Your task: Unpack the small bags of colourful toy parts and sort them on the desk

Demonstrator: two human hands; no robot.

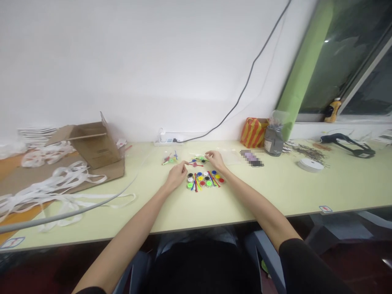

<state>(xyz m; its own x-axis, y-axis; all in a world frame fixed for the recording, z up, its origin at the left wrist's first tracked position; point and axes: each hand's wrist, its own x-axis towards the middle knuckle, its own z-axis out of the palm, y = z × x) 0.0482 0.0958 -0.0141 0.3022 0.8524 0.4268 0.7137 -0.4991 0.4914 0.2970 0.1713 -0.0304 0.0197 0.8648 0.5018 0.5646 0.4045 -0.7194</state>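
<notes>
My left hand [177,175] and my right hand [216,160] hover low over a pale green table [183,212], their fingertips reaching toward each other. Between them lies a small red plastic piece [195,164]. Whether either hand holds it is too small to tell. Just below, round plastic discs [203,181] in several colours lie in rows, with thin coloured sticks [196,183] among them. Further left, next to my left hand, sits a small cluster of coloured plastic pieces [170,159].
A cardboard box [94,145] and loose white plastic strips [52,188] lie at the left. A clear plastic bag [229,157], a blurred phone [251,158], a striped bag [254,132], a grey container [273,141] and a white tape roll [310,165] stand to the right.
</notes>
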